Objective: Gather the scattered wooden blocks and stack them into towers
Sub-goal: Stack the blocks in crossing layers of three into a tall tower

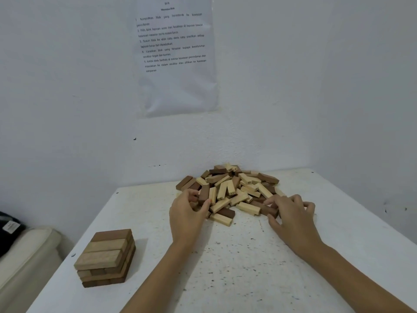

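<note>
A loose pile of several light and dark wooden blocks lies at the far side of the white table, against the wall. My left hand is at the pile's left edge, thumb and fingers closed around a dark brown block. My right hand rests on the pile's right edge, fingers curled over dark blocks there; whether it grips one is unclear. A low square tower of stacked blocks stands near the table's front left, well apart from both hands.
A printed instruction sheet hangs on the wall above the pile. Walls close the table at the back and right. Left of the table, lower down, is a beige cushion with a dark item on it.
</note>
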